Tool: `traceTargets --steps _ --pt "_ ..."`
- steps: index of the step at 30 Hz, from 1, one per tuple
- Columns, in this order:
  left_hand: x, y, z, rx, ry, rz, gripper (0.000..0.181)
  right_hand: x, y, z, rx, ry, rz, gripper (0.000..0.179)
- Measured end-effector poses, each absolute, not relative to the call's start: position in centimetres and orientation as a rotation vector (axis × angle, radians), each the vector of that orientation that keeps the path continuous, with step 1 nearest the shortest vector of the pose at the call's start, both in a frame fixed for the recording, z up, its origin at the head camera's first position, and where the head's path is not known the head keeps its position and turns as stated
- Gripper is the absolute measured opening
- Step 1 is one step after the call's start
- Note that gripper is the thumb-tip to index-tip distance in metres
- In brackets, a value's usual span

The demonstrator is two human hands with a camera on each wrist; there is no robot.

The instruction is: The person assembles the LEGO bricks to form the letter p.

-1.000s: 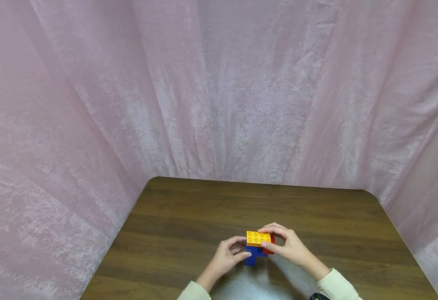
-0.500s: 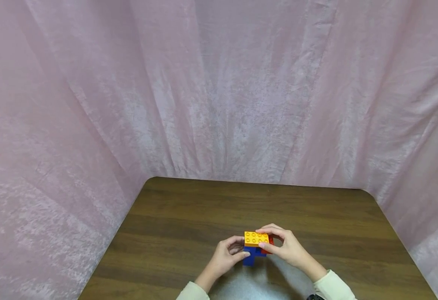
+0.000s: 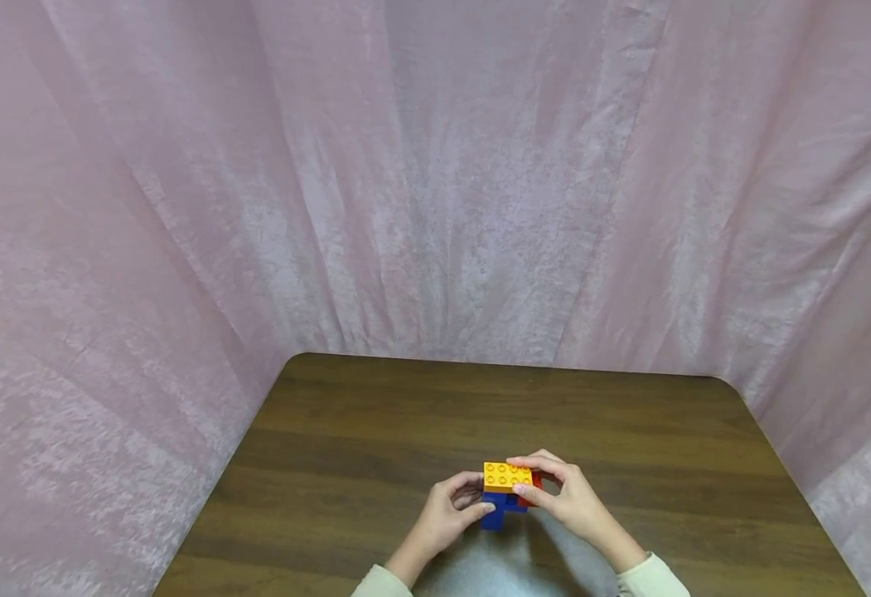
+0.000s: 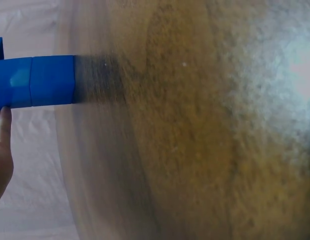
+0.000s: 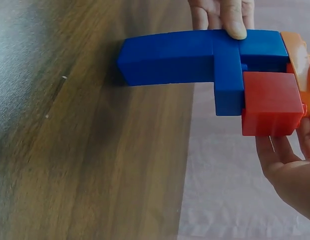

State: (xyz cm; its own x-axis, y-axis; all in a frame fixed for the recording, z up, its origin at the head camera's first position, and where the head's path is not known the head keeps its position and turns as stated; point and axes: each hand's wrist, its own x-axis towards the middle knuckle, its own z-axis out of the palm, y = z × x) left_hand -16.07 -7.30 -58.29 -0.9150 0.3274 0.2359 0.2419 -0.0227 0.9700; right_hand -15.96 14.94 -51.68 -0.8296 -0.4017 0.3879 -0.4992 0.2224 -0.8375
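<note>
A stack of toy building bricks stands on the table. Its tall blue column (image 5: 164, 57) rises to a crosswise blue brick (image 5: 228, 95) near the top. Beside the upper part sits a red brick (image 5: 272, 100), and a yellow-orange brick (image 3: 498, 474) with round studs caps the stack. My left hand (image 3: 441, 514) grips the upper blue part from the left, thumb on its near face. From the right, my right hand (image 3: 573, 502) pinches the yellow brick between thumb and fingers, with fingertips also under the red brick in the right wrist view. Only one left finger (image 4: 2, 130) shows in the left wrist view.
The brown wooden table (image 3: 375, 414) has rounded far corners. Pink velvety curtains (image 3: 480, 207) hang behind it and at both sides. A bright light reflection (image 3: 502, 572) lies on the near part of the tabletop.
The head view has shifted slightly, so table, hands and bricks sit a little further left in it. Both hands keep the same hold on the stack.
</note>
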Motion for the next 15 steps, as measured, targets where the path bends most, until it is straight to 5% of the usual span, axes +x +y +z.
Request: traceTargets --steps 15 --pt "-16.01 -7.34 -57.75 0.578 2.136 2.1 0.034 -15.42 14.73 -52.3 0.75 -2.371 1.74 0.033"
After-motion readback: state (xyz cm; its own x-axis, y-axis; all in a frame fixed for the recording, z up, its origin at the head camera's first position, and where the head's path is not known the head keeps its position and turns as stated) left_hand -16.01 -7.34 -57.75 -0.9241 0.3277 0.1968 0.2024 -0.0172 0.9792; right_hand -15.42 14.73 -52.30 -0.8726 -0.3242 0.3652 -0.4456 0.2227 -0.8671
